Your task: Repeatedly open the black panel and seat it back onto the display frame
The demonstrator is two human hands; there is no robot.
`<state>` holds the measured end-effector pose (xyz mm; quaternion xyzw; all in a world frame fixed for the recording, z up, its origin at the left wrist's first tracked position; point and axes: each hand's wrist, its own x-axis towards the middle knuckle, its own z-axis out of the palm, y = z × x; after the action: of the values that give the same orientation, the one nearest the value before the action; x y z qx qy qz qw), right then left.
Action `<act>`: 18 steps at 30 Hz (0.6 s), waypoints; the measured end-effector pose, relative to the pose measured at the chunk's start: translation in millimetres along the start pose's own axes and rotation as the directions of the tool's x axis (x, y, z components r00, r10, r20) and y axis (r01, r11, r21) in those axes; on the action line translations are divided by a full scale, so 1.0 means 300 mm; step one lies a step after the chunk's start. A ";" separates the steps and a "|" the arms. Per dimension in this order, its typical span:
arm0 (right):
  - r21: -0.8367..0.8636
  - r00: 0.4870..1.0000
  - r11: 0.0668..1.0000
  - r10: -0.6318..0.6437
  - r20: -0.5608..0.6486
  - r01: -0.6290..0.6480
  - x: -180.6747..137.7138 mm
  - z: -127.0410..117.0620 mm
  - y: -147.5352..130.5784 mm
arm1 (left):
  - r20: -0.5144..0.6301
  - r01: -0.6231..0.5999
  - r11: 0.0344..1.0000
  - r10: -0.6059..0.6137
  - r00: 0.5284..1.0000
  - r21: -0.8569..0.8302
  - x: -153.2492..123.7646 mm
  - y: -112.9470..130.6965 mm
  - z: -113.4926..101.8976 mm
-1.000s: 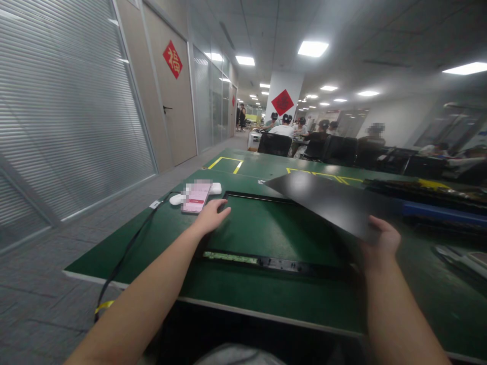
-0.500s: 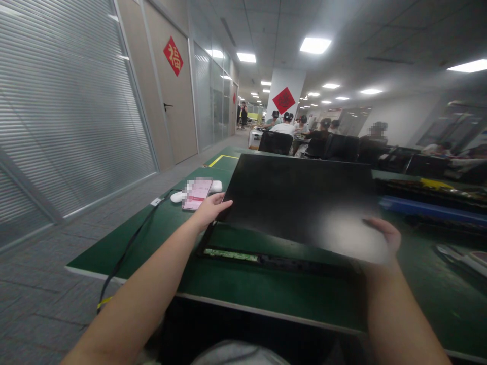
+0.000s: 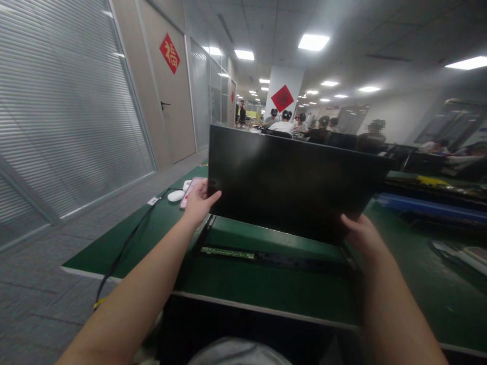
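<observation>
A flat black display panel (image 3: 289,182) is tilted up in front of me, its dark face toward me. My left hand (image 3: 201,202) grips its left edge, thumb on the face. At the lower right edge, my right hand (image 3: 363,234) holds it with the thumb across the front, and its other fingers are behind the panel. Below lies a thin dark frame (image 3: 304,263) on the green table (image 3: 266,296), with a narrow green circuit board (image 3: 228,252) along its near side. The panel hides the far part of the frame.
Left of the panel lie a phone (image 3: 186,198) and a white rounded object (image 3: 175,195). A black cable (image 3: 125,258) runs over the table's left edge. On the right are a blue strip (image 3: 426,208) and flat stacked devices (image 3: 460,258). Several people sit farther back.
The panel has swung more upright, its top edge rising, and the bright reflection at its lower right has gone. My right hand has shifted slightly left; the phone is now partly covered.
</observation>
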<state>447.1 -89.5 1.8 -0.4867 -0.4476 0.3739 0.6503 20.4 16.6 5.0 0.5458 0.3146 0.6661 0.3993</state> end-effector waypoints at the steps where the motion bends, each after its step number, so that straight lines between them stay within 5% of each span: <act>1: -0.009 1.000 1.000 -0.019 -0.005 0.019 0.005 -0.003 0.008 | 0.003 -0.013 1.000 0.013 1.000 0.008 -0.002 0.002 0.001; 5: 0.007 0.995 1.000 -0.013 -0.094 0.014 0.017 -0.003 0.018 | 0.049 -0.015 1.000 0.014 0.999 0.023 -0.007 0.004 0.007; 8: 0.046 0.982 0.993 0.118 -0.144 -0.112 0.019 0.002 0.007 | 0.081 0.091 0.995 -0.093 0.992 0.031 -0.012 0.000 0.011; 12: 0.081 0.930 0.939 0.343 -0.134 -0.335 0.022 0.001 0.005 | 0.070 0.259 0.963 -0.264 0.962 0.074 -0.027 -0.019 0.020; 18: 0.091 0.903 0.908 0.418 -0.096 -0.410 0.025 0.002 0.014 | 0.011 0.271 0.952 -0.275 0.961 0.145 -0.045 -0.047 0.033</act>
<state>448.8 -81.3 -0.6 -0.5685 -0.2833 0.4902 0.5968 34.0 11.3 -11.3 0.5343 0.4273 0.5719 0.4525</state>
